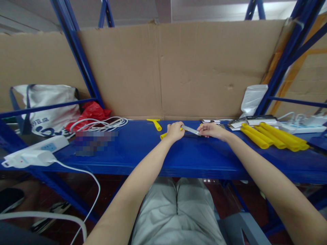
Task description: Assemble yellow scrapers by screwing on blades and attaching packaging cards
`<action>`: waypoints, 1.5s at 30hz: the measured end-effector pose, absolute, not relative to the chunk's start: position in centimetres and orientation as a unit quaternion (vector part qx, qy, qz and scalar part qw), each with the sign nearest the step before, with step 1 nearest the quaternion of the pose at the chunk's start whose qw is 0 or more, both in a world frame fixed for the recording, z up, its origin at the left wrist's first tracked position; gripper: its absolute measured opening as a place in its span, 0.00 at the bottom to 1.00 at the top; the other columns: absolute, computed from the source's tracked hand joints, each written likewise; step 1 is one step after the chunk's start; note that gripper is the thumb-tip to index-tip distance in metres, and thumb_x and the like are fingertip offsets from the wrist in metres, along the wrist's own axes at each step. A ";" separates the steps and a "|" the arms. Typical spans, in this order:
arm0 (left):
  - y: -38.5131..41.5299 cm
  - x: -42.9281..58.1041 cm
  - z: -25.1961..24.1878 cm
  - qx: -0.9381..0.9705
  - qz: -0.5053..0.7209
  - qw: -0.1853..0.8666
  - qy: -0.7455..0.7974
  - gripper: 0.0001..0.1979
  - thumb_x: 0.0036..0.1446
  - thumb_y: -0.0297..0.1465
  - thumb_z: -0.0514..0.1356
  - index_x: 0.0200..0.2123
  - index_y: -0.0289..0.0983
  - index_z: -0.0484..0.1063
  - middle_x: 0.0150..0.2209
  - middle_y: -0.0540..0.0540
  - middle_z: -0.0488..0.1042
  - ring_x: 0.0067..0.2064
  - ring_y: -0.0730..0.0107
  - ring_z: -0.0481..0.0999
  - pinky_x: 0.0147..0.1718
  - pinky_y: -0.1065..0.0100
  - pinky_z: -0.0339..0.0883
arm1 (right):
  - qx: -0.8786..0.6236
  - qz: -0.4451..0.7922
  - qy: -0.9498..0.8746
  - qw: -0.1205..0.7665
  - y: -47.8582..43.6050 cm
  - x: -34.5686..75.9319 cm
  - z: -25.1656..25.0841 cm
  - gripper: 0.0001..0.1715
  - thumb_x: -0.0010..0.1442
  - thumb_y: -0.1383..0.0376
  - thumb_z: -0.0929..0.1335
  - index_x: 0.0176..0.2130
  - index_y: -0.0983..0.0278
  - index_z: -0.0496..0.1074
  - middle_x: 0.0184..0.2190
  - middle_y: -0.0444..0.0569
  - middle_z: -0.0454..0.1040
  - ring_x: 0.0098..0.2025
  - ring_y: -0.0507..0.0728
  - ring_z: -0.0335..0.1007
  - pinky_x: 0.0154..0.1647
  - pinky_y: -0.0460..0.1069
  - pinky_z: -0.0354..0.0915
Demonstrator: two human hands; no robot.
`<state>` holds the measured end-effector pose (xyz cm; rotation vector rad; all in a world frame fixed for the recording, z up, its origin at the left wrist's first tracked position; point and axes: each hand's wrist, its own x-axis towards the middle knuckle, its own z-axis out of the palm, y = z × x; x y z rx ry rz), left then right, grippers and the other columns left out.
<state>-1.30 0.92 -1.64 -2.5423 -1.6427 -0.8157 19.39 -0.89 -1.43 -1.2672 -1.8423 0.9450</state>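
Observation:
My left hand [175,132] is closed round a yellow handle [163,135], whose end sticks out below the palm. From that hand a flat silver metal strip [191,130] slants across to my right hand [211,131]. The fingers of my right hand pinch the strip's far end, just above the blue shelf top [127,146]. A thin dark edge shows beneath the strip; what it belongs to is unclear. Left of my hands lies a yellow T-shaped handle [156,125], touched by neither hand.
Several yellow tube handles [268,136] lie at the right by flat packets [252,121] and a white plastic bag [254,98]. White cable [102,123], a red bag [92,114], a cloth bag [53,109] and a power strip [38,151] occupy the left. Cardboard [199,68] stands behind.

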 end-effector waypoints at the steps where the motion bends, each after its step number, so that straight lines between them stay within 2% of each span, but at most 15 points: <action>1: 0.9 -1.3 -1.6 -0.811 -0.259 0.005 -0.524 0.12 0.55 0.27 0.53 0.42 0.40 0.71 0.47 0.45 0.74 0.50 0.61 0.71 0.47 0.61 0.59 | -0.493 0.361 -0.713 0.344 -0.8 19.4 -1.5 0.17 0.39 0.61 0.73 0.31 0.65 0.70 0.22 0.42 0.71 0.21 0.47 0.60 0.20 0.43 0.54; 6: 0.9 -1.2 -1.7 -0.811 -0.258 0.017 -0.525 0.10 0.55 0.28 0.53 0.41 0.39 0.69 0.43 0.44 0.75 0.48 0.59 0.73 0.45 0.61 0.60 | -0.510 0.345 -0.718 0.324 -0.8 19.3 -1.5 0.15 0.40 0.62 0.72 0.31 0.64 0.71 0.21 0.42 0.70 0.21 0.47 0.59 0.21 0.44 0.55; 14: 0.9 -1.3 -1.7 -0.811 -0.258 0.009 -0.525 0.09 0.57 0.29 0.53 0.40 0.38 0.69 0.44 0.43 0.75 0.48 0.59 0.73 0.46 0.60 0.60 | -0.517 0.306 -0.735 0.314 -0.9 19.4 -1.6 0.11 0.45 0.59 0.69 0.27 0.65 0.70 0.19 0.42 0.68 0.20 0.47 0.58 0.21 0.44 0.56; 19: 1.1 -1.3 -1.8 -0.813 -0.261 0.001 -0.521 0.11 0.59 0.30 0.51 0.42 0.39 0.70 0.46 0.44 0.75 0.50 0.60 0.72 0.48 0.59 0.59 | -0.526 0.249 -0.726 0.366 -0.4 19.6 -1.6 0.12 0.45 0.57 0.69 0.25 0.64 0.69 0.19 0.43 0.68 0.22 0.49 0.61 0.23 0.45 0.58; 22: 1.2 -1.3 -1.8 -0.815 -0.260 -0.005 -0.519 0.11 0.59 0.30 0.51 0.43 0.39 0.70 0.48 0.45 0.74 0.51 0.61 0.71 0.49 0.60 0.59 | -0.552 0.175 -0.698 0.420 -0.2 20.0 -1.5 0.12 0.46 0.57 0.69 0.25 0.64 0.70 0.18 0.43 0.67 0.21 0.50 0.60 0.24 0.46 0.56; 26: 1.2 -1.3 -1.8 -0.817 -0.253 -0.013 -0.518 0.12 0.58 0.29 0.52 0.44 0.40 0.70 0.49 0.45 0.74 0.52 0.61 0.70 0.50 0.60 0.59 | -0.593 0.106 -0.656 0.455 0.0 20.9 -1.3 0.09 0.49 0.61 0.68 0.26 0.65 0.71 0.20 0.45 0.69 0.23 0.50 0.61 0.24 0.45 0.56; 33: 1.2 -1.4 -1.9 -0.821 -0.252 -0.007 -0.512 0.13 0.58 0.29 0.51 0.44 0.39 0.71 0.49 0.45 0.73 0.51 0.60 0.71 0.50 0.59 0.59 | -0.628 0.106 -0.624 0.453 -0.2 21.0 -0.8 0.05 0.52 0.67 0.67 0.26 0.65 0.70 0.23 0.47 0.72 0.25 0.51 0.64 0.26 0.45 0.58; 41: 1.3 -1.6 -2.5 -0.827 -0.186 -0.002 -0.530 0.17 0.57 0.31 0.53 0.50 0.39 0.68 0.55 0.42 0.67 0.55 0.57 0.65 0.51 0.57 0.60 | -0.618 0.102 -0.638 0.449 0.3 21.5 -1.3 0.09 0.51 0.61 0.69 0.27 0.65 0.71 0.24 0.48 0.74 0.26 0.52 0.66 0.26 0.45 0.59; 45: 1.2 -1.9 -2.8 -0.839 -0.132 0.002 -0.528 0.22 0.54 0.25 0.52 0.53 0.42 0.66 0.57 0.43 0.64 0.58 0.56 0.62 0.53 0.56 0.59 | -0.615 0.100 -0.640 0.450 0.4 21.6 -1.3 0.09 0.51 0.60 0.69 0.27 0.65 0.71 0.23 0.48 0.73 0.25 0.52 0.65 0.25 0.45 0.58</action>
